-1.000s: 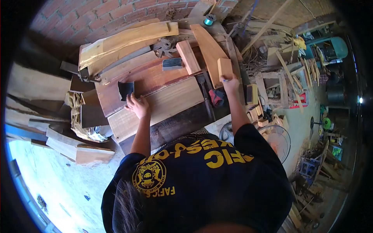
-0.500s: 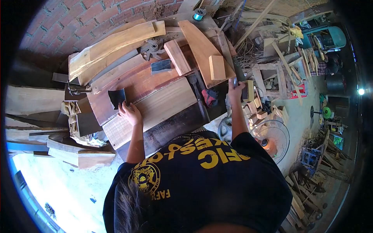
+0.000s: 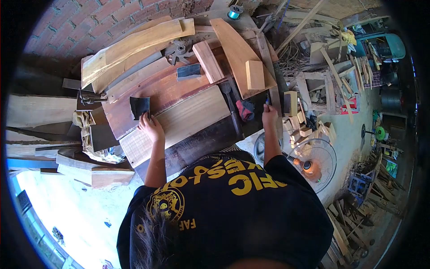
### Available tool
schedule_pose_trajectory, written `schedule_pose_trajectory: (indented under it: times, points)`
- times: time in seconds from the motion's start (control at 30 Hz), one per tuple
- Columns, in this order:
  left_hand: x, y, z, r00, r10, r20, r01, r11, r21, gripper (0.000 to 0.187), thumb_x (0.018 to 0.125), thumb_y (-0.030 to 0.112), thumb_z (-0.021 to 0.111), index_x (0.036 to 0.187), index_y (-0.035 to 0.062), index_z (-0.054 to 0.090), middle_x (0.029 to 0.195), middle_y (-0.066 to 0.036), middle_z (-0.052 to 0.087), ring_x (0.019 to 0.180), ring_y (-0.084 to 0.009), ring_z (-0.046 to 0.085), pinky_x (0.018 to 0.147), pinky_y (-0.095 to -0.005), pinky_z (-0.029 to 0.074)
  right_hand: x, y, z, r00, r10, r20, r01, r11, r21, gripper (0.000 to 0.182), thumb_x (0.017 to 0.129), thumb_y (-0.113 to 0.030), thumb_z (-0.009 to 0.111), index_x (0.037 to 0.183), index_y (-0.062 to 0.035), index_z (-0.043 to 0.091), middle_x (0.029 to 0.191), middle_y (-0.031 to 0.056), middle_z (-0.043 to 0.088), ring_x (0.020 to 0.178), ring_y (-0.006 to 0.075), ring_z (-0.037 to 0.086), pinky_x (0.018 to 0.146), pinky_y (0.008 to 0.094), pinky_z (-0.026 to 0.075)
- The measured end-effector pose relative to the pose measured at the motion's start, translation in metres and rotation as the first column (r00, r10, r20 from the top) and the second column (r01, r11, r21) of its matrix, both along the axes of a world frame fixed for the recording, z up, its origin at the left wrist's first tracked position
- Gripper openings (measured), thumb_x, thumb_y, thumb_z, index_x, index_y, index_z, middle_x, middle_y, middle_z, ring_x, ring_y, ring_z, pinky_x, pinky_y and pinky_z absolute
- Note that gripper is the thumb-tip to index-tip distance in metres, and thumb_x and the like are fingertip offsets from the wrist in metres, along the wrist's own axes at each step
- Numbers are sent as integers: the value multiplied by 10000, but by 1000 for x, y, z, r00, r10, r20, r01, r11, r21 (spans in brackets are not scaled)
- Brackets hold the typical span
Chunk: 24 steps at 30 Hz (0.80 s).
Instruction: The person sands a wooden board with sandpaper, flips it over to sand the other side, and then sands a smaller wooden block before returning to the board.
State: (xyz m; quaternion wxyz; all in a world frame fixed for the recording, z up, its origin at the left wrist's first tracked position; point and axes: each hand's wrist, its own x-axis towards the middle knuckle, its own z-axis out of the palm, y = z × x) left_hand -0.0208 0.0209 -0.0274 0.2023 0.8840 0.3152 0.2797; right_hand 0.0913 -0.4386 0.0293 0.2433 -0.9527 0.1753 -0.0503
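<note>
My left hand (image 3: 151,128) has its fingertips closed on the lower edge of a curled black sheet that looks like sandpaper (image 3: 139,106). Beneath that hand lies a pale wooden board (image 3: 192,119) on the worktable. My right hand (image 3: 269,116) is closed around a slim dark object (image 3: 268,97) beyond the board's right end; its kind is too small to tell. Between the board and my right hand are a red and dark cloth-like bundle (image 3: 245,110) and a long dark tool (image 3: 233,107). A second black piece of sandpaper (image 3: 188,71) lies farther back.
A wooden block (image 3: 255,75) rests on a wide tapered plank (image 3: 235,49). Another thick block (image 3: 208,62) lies beside a metal star-shaped part (image 3: 179,51). Long planks (image 3: 139,47) are stacked by the brick wall. A fan (image 3: 312,165) stands at my right.
My left hand has shifted the sandpaper slightly to the right and away from me, turning it. My right hand has drawn back a little towards me with the slim object.
</note>
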Motion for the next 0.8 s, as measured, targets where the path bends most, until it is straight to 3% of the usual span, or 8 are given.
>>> schedule_pose_trajectory:
  times: [0.13,0.2,0.43,0.5,0.53,0.6,0.7,0.8]
  points:
    - [-4,2,5,999,-44,27,43,999,6,301,858,186,549,1142,90,547,1215,-91,522,1134,-283,463,1014,-546,200,6,8,-1,996,50,74,-49,999,-10,358,825,-320,620,1000,-7,634,820,239,625,796,423,605,733,463,478]
    - [-8,1,10,996,-79,-31,79,997,14,301,855,179,549,1145,101,550,1217,-81,526,1148,-275,463,1028,-541,195,16,21,4,954,45,296,-19,996,-90,539,797,-387,645,1148,13,562,980,276,599,923,439,571,822,463,456]
    - [-10,2,13,996,-59,-64,57,998,-23,310,849,160,547,1155,110,550,1230,-85,525,1177,-271,451,1032,-550,192,53,74,12,941,99,325,8,950,-311,756,667,-487,738,1142,63,529,1133,293,518,1095,418,482,944,489,367]
    - [-11,2,15,994,-86,-61,83,995,-52,315,843,144,548,1156,111,549,1247,-81,517,1200,-268,439,1031,-555,190,68,66,10,974,24,223,-88,956,280,757,590,-262,822,1164,66,452,1151,262,472,1078,388,476,951,459,364]
    - [-13,3,14,992,-105,-72,101,993,-62,324,840,133,547,1163,115,550,1254,-76,516,1212,-266,433,1037,-550,186,67,79,17,904,-52,424,-77,956,282,731,611,-178,792,1186,58,407,1142,250,463,1059,380,479,945,462,364]
    - [-17,3,16,988,-124,-91,119,991,-57,341,839,123,539,1180,121,546,1250,-69,521,1214,-258,432,1051,-537,177,70,79,45,866,101,490,-127,992,20,695,598,-92,729,1201,40,408,1191,256,434,1093,415,435,954,481,352]
    - [-23,0,23,984,-146,-104,142,989,-47,348,838,108,517,1183,138,556,1257,-56,521,1223,-251,426,1072,-516,165,83,86,74,882,305,360,-148,903,-402,605,619,-8,643,1195,-86,477,1269,117,436,1105,379,429,952,465,363]
    - [-29,0,29,980,-157,-119,149,986,-72,327,850,114,501,1168,144,573,1255,-44,528,1227,-235,427,1084,-501,154,93,85,72,813,530,241,-337,766,-548,577,637,19,606,1180,-155,522,1305,33,427,1112,331,427,953,433,371]
